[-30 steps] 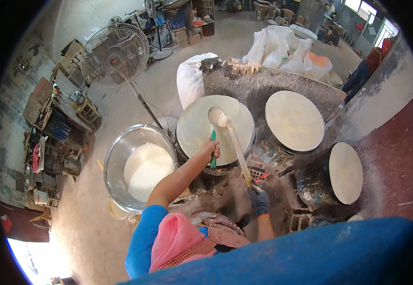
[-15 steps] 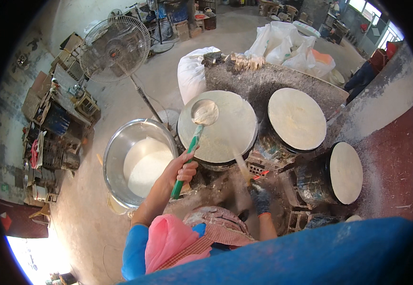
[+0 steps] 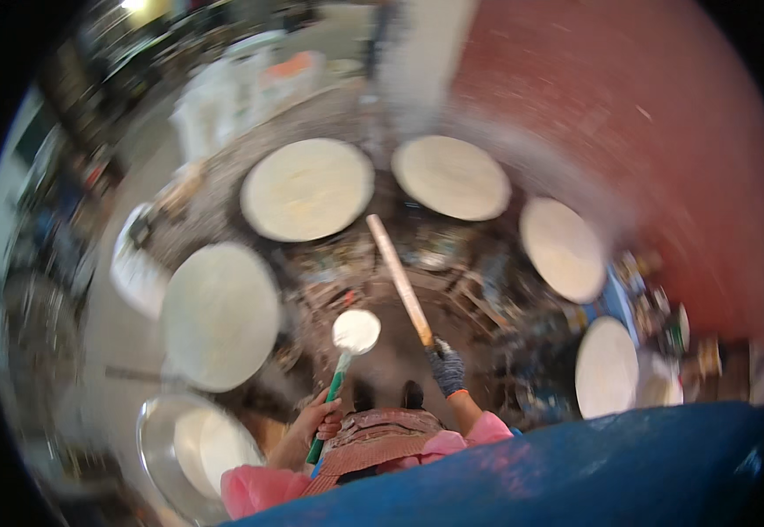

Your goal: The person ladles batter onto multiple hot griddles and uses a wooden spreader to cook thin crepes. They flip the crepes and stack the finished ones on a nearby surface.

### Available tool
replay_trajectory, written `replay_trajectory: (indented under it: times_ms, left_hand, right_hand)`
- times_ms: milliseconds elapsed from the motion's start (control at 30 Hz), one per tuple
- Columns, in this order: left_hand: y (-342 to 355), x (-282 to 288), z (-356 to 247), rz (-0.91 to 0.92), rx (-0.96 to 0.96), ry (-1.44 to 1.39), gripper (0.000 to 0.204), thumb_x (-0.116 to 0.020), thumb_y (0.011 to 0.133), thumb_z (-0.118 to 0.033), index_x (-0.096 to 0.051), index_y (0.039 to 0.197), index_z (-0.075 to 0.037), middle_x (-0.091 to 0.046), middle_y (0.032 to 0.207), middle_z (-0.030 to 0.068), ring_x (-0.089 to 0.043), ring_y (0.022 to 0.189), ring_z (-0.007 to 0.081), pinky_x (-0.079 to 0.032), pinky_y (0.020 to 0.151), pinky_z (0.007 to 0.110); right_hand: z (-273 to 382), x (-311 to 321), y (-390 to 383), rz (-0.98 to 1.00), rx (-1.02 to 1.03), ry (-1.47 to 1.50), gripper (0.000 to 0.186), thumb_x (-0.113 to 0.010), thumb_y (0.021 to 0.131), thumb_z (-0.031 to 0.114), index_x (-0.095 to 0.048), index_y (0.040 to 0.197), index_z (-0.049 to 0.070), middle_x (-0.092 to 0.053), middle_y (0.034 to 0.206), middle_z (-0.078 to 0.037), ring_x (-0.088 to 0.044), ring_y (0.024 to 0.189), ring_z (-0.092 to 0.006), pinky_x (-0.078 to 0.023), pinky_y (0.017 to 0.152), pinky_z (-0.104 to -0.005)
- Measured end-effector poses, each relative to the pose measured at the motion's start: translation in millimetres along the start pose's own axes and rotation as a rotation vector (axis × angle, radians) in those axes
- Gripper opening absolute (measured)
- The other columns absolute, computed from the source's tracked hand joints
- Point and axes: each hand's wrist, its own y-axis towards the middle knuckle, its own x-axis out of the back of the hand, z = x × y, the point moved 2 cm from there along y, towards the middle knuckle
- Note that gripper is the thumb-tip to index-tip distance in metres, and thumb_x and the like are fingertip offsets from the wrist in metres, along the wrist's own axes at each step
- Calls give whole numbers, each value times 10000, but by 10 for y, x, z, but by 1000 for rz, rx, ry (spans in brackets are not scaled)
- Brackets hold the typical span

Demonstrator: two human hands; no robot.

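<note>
My left hand [image 3: 316, 416] is closed on the green handle of a ladle [image 3: 356, 332], whose round head holds white batter. In my right hand [image 3: 446, 369], in a grey glove, is a long pale wooden stick [image 3: 397, 274] held out forward. Round griddles coated in pale batter ring me: one at the left [image 3: 219, 316], one at the far middle-left [image 3: 307, 189], another beside it [image 3: 450, 176], and more to the right [image 3: 562, 249]. Near my left hand stands a steel bowl [image 3: 156, 443] of white batter. My shoes show beyond the apron.
White sacks [image 3: 215, 105] lie beyond the griddles at the back left. A red-painted surface [image 3: 628, 105] spreads across the upper right. Clutter fills the blurred left edge. Several small containers [image 3: 637, 281] stand beside the right griddles.
My view has swung to the right, bringing more griddles into sight. The ladle has moved from above the first griddle down nearer my body, and the stick now points forward between griddles.
</note>
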Motion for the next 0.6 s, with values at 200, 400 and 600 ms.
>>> replay_trajectory:
  times_ms: [200,400,600]
  left_hand:
    - [922,-220,163,56,285,135,228,-466,945,-205,-461,1159,-283,-332,549,-14,-290,373,78,-250,309,208]
    - [1525,-750,1006,179,562,97,257,-387,977,-224,-497,1207,-259,-364,594,-4,-332,412,72,-304,362,213]
    - [1984,-1540,1694,188,783,-26,338,-368,981,-223,-430,1313,-237,-374,616,8,-334,427,73,-320,370,213]
  right_hand:
    - [-809,1010,-746,-253,-140,-100,455,-563,830,425,-589,1137,90,-641,975,-162,-613,872,-347,-471,762,-415]
    - [-2017,1761,-2177,-520,-405,-124,402,-582,821,429,-607,1072,116,-635,903,-187,-614,822,-349,-472,707,-424]
    - [-2607,2357,-3430,-919,-772,99,384,-639,798,383,-605,1018,71,-643,864,-190,-635,777,-334,-489,653,-402]
